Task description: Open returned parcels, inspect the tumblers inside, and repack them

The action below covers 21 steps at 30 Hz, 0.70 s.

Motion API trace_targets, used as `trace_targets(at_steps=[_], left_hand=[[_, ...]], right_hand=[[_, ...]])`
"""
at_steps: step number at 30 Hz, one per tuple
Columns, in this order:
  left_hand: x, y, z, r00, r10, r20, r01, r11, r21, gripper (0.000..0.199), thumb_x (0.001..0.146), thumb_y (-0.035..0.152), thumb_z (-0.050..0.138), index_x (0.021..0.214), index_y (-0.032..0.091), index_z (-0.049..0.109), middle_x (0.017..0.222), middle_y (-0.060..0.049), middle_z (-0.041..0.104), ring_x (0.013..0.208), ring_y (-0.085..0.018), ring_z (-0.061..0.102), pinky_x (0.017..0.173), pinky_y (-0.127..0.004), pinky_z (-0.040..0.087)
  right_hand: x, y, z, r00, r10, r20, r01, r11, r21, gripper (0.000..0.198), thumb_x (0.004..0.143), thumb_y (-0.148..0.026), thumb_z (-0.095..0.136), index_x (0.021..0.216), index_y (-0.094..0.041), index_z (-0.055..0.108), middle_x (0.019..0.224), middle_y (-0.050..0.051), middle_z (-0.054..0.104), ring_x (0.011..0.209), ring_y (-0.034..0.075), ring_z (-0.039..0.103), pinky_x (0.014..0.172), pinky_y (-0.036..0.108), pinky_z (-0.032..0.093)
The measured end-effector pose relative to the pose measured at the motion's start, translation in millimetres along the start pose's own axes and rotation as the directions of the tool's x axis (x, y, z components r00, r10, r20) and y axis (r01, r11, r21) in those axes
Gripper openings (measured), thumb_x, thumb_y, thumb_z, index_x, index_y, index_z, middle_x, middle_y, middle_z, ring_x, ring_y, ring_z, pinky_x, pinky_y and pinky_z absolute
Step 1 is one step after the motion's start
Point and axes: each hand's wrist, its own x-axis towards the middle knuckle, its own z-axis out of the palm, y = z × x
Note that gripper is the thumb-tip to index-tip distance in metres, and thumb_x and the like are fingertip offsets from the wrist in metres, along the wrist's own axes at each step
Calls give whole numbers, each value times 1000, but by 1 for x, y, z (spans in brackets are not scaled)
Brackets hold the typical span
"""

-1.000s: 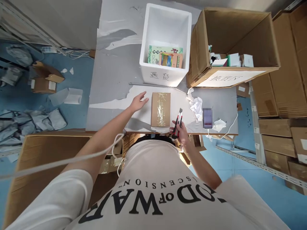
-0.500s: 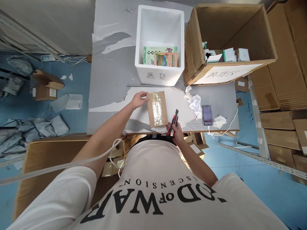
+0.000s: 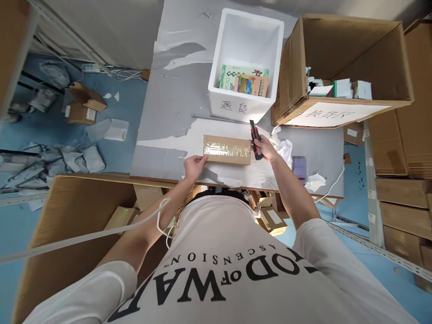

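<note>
A small taped cardboard box (image 3: 227, 150) lies lengthwise across the table in front of me, clear tape shining along its top. My left hand (image 3: 195, 167) pinches its near left corner between thumb and fingers. In my right hand (image 3: 266, 147) is a black and red utility knife (image 3: 255, 140), its tip pointing away from me. The right fingers are wrapped round the knife beside the box's right end; whether they also touch the box I cannot tell.
Behind the small box stand a white foam box (image 3: 243, 105) with booklets inside and a large open carton (image 3: 290, 76) holding small boxes. Crumpled paper (image 3: 284, 150) and a phone (image 3: 299, 168) lie to the right. A big open carton (image 3: 50, 216) stands below the table's left edge.
The cardboard box has turned from lengthwise away from me to crosswise. My right hand has moved up and right with the knife; my left hand has shifted to the near left corner. The view has swung left.
</note>
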Motion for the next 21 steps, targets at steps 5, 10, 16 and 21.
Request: trace_targets(at_steps=[5,10,16,21], left_hand=[[3,11,-9,973,232,-4,-219,926,306,51,79,47,63,120,16,64,125,-16,66,120,-30,60,104,-43,45],[23,41,1,708,493,506,-704,548,452,79,80,39,56,152,18,31,164,-14,12,151,-37,2,119,-58,9],[30,52,21,635,437,637,-772,351,530,109,71,73,59,154,12,24,162,-21,11,150,-42,7,118,-56,-5],[27,51,25,647,444,620,-762,362,537,123,61,86,57,154,11,26,161,-24,14,149,-44,8,117,-56,-5]], right_hand=[[-13,23,0,992,-110,-68,110,994,6,43,74,-48,71,104,-26,50,96,0,67,75,11,66,70,28,57],[-64,41,-14,981,-128,-147,96,974,-206,64,76,-48,66,133,-22,49,103,5,68,62,10,63,56,26,55],[-111,56,-9,996,-43,-74,20,957,-288,80,80,-34,62,153,-32,30,99,1,70,50,6,55,43,21,50],[-116,59,-8,999,-10,-53,-5,961,-276,76,82,-31,59,152,-35,31,96,0,70,49,6,54,42,21,51]])
